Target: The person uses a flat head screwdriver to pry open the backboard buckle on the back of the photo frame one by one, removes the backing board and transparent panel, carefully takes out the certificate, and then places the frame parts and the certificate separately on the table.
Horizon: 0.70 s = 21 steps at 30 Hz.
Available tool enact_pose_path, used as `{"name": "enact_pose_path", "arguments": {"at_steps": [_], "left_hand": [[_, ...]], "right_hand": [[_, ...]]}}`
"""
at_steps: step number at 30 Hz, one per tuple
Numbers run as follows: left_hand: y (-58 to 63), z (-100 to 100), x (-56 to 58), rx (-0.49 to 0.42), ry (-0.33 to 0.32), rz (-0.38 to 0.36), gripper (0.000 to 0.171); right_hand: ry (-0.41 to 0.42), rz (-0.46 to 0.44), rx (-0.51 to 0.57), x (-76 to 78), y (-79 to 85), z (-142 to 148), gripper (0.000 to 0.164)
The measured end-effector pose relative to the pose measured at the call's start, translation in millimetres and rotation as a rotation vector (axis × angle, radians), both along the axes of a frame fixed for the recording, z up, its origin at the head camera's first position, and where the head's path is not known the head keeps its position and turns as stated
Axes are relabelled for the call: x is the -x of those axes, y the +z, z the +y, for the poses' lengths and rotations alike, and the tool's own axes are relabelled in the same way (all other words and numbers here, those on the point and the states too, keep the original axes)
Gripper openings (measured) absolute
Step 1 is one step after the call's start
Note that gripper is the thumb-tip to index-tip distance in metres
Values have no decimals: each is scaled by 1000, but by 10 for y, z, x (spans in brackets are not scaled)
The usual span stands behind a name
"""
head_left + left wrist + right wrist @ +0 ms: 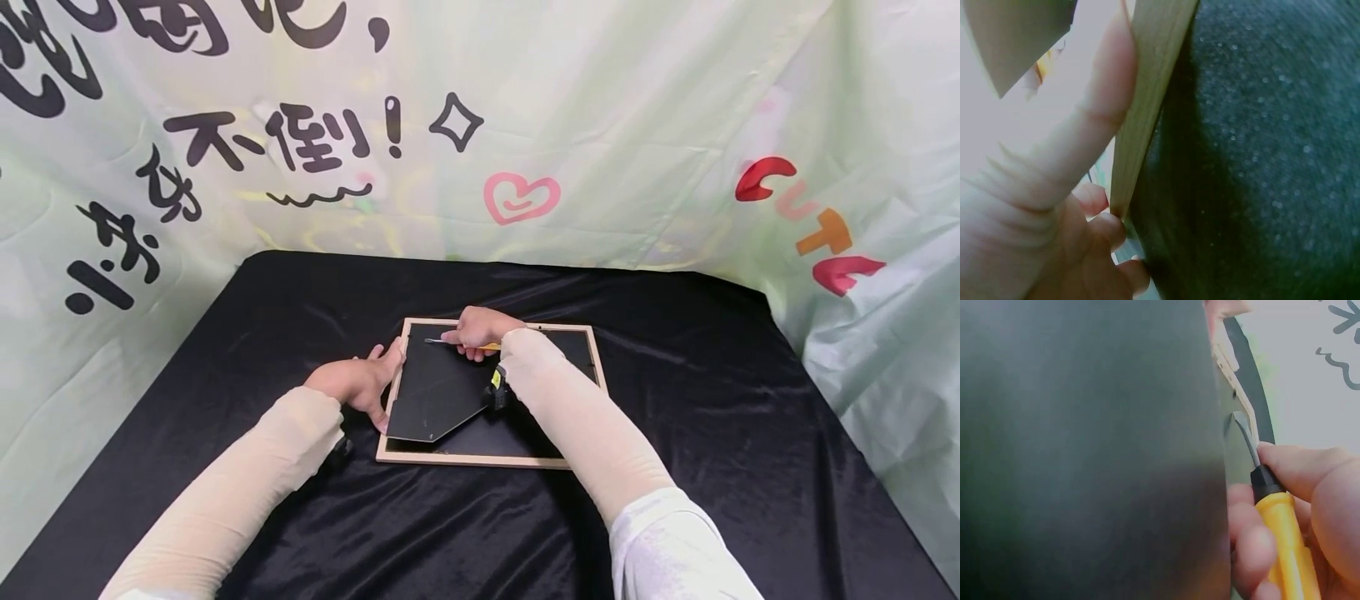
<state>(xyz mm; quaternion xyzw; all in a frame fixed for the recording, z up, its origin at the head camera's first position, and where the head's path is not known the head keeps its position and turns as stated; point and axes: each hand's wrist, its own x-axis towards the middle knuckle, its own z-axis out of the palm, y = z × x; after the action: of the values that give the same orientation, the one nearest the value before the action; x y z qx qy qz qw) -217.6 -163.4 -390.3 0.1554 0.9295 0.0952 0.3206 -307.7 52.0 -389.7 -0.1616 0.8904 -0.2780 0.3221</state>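
A picture frame (480, 459) with a pale wooden rim lies back up on the black cloth. Its black backing board (442, 383) sits tilted, the near edge raised off the rim; in the right wrist view the board (1091, 444) fills most of the picture. My left hand (363, 383) presses the frame's left side, thumb and fingers spread along the outer wood (1147, 87). Over the board, my right hand (478, 331) grips a flat-blade screwdriver (1282, 531) by its yellow handle. The blade points left, towards the far-left part of the frame.
A black velvety cloth (712, 400) covers the table under the frame. Printed fabric curtains (600, 150) hang behind and at both sides. A small black device with a yellow-green label (497, 388) is at the right wrist, just above the board.
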Motion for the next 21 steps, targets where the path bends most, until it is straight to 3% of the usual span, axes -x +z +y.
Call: {"name": "enact_pose_path", "arguments": {"at_steps": [7, 15, 21], "left_hand": [[-12, 20, 16, 7, 11, -12, 142], [-15, 5, 15, -1, 16, -9, 143], [-14, 17, 19, -17, 14, -6, 141]], "right_hand": [[-71, -48, 13, 21, -37, -95, 43], [-51, 55, -46, 41, -25, -251, 43], [-55, 44, -44, 53, -17, -251, 43]]}}
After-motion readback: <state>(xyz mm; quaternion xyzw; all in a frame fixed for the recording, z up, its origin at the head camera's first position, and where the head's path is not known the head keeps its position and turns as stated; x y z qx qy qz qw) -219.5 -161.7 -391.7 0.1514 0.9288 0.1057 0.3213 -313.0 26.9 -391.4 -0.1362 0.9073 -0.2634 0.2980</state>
